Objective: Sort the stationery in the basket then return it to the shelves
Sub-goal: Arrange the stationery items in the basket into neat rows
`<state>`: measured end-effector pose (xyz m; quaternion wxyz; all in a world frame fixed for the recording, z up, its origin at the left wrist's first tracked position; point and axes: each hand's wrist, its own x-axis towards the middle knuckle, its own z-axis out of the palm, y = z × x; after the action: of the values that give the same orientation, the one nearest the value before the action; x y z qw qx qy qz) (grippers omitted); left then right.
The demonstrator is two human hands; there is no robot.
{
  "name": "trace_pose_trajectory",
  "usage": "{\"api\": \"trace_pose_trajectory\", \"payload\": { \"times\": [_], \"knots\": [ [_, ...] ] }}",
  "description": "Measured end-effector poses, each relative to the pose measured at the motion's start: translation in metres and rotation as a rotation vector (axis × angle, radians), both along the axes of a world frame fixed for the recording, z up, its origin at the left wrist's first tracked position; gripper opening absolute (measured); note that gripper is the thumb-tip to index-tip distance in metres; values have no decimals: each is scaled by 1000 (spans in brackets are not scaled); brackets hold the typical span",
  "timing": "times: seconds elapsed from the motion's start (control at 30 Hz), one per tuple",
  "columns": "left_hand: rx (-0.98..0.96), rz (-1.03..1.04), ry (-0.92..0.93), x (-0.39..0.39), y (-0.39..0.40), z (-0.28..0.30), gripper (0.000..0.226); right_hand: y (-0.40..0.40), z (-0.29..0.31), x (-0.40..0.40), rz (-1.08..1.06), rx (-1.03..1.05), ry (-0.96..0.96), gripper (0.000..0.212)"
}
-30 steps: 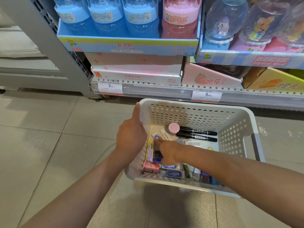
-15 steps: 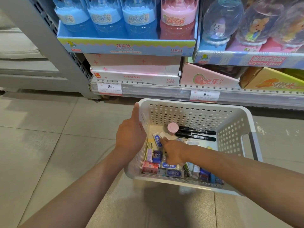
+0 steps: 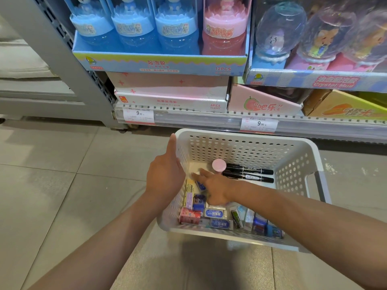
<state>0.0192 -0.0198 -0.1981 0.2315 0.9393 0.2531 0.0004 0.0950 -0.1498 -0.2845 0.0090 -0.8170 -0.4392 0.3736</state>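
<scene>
My left hand (image 3: 165, 174) grips the left wall of the white perforated basket (image 3: 293, 162). Its thumb points up along the outside of the rim, and the fingers curl over the edge, hidden from me. My right hand (image 3: 217, 187) reaches down inside the basket with the fingers stretched out flat toward the far left corner, fingertips (image 3: 196, 174) low over the floor of the basket. I cannot tell whether they touch anything there; nothing sits in the palm that I can see.

Just beside the right fingers lies a small blue-and-white eraser (image 3: 200, 185), tilted. Along the left wall stands a narrow yellow-and-lilac box (image 3: 189, 194), and next to it a dark purple packet (image 3: 199, 203). Nearer to me, a pink box (image 3: 189, 215) sits in the near-left corner, with two blue-labelled erasers (image 3: 215, 213) beside it and more small packets crowded along the near wall, too blurred to read. Toward the far side, a round pink cap (image 3: 218, 165) stands upright just beyond my knuckles, and two black markers (image 3: 249, 173) lie side by side to its right, touching each other.

The basket hangs over grey floor tiles (image 3: 52, 185). Beyond it runs the shelf edge with two 9.90 price tags (image 3: 138, 115). Above stand blue and pink slime bottles in a display tray (image 3: 159, 62), clear domes in the tray to the right.
</scene>
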Motion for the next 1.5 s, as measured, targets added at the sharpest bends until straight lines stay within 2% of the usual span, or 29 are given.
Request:
{"api": "trace_pose_trajectory", "payload": {
  "times": [0.23,0.37,0.5,0.63,0.8,0.9,1.0,1.1,1.2,1.33,1.5],
  "knots": [
    [11,4,-5,0,0,-2,62,3,-9,-5,47,23,-54,88],
    [15,-3,1,0,0,0,62,-4,-3,-9,85,15,-12,85],
    [7,-3,-2,0,-1,0,61,-7,7,-14,75,68,13,86],
    [12,-3,7,1,-1,1,62,-2,16,-5,-15,159,-67,91],
    [2,6,12,-1,-1,2,62,-2,14,-4,-44,-5,-20,87],
    [0,9,13,0,0,2,62,-5,15,-8,-58,-10,43,71],
    [6,3,14,-1,-1,2,62,-4,23,-9,-45,58,26,77],
    [22,-2,11,-1,-1,2,61,0,34,0,-120,200,-3,67],
    [27,-5,4,-1,-2,3,61,5,43,14,-151,309,-75,53],
    [22,-12,-6,-1,-1,2,61,5,41,23,-123,424,-167,48],
    [27,-6,0,-1,-2,1,61,3,27,21,67,455,-506,30]
  ]
}}
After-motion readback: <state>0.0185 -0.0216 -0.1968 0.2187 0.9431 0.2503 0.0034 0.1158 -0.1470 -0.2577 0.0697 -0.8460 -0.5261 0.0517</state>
